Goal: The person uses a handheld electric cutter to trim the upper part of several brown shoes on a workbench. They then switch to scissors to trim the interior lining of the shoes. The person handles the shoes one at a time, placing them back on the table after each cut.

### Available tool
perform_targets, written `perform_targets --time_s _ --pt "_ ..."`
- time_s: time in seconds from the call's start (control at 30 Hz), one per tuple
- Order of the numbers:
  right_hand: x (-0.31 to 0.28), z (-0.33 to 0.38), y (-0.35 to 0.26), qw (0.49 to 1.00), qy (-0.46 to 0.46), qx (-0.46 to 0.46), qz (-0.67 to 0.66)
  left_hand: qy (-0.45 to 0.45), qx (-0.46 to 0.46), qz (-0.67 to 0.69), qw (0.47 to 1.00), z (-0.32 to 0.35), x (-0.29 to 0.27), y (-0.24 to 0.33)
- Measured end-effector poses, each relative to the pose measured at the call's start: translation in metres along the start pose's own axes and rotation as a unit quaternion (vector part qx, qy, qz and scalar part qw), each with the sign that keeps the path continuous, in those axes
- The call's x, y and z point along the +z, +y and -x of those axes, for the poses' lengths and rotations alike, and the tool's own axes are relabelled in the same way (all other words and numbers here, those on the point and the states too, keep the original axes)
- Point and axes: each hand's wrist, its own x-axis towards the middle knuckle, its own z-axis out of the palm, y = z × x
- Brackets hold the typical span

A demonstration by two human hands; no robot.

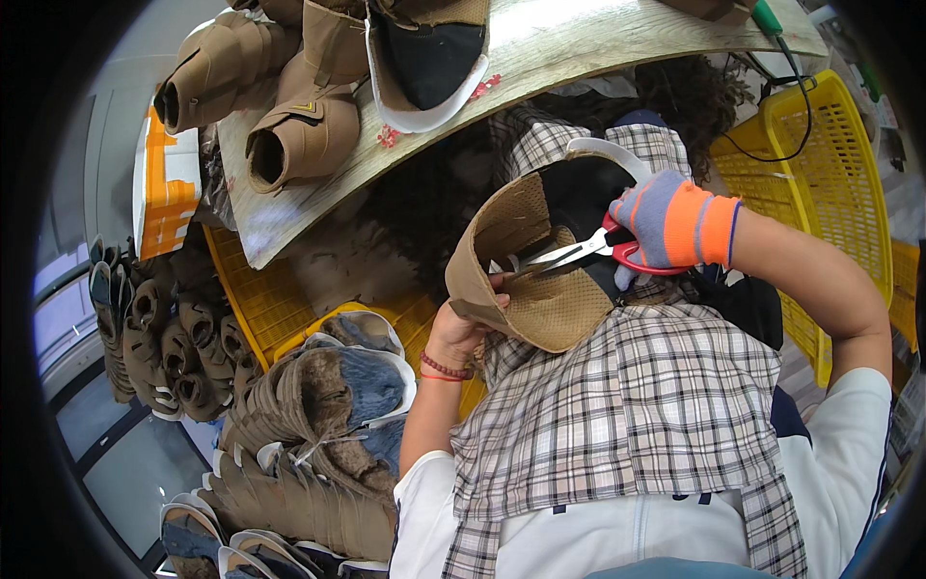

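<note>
Tan boot upper [526, 280] held over lap, on plaid apron [627, 405]. Left hand [463, 323] bare, closed on its lower edge. Right hand [666, 222], gloved grey-orange, fingers through red scissors [588, 251]; blades part open at mesh lining. Table [540, 58] edge just above; yellow crate [820, 164] right, stacked uppers [309, 434] left. Working room tight.
</note>
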Motion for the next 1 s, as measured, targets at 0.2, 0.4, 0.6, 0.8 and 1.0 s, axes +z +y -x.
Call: perform_targets --time_s 0.2,0.4,0.6,0.8,1.0 --pt "-0.006 -0.007 -0.006 0.993 -0.097 0.064 0.025 -0.022 0.009 0.013 1.0 0.002 0.01 0.003" --pt "-0.007 -0.008 -0.014 0.997 0.016 -0.023 0.068 -0.025 0.001 0.004 1.0 0.004 0.013 0.003" --pt "-0.01 -0.022 -0.033 0.998 -0.054 -0.016 0.037 -0.036 -0.015 0.039 0.998 -0.004 -0.003 -0.004" --pt "-0.016 -0.026 -0.04 0.994 -0.107 0.005 0.028 -0.039 0.019 0.03 0.999 0.0 0.005 -0.004" --pt "-0.017 -0.024 -0.038 0.994 -0.104 0.009 0.033 -0.061 -0.006 0.028 0.998 -0.003 0.0 -0.003"
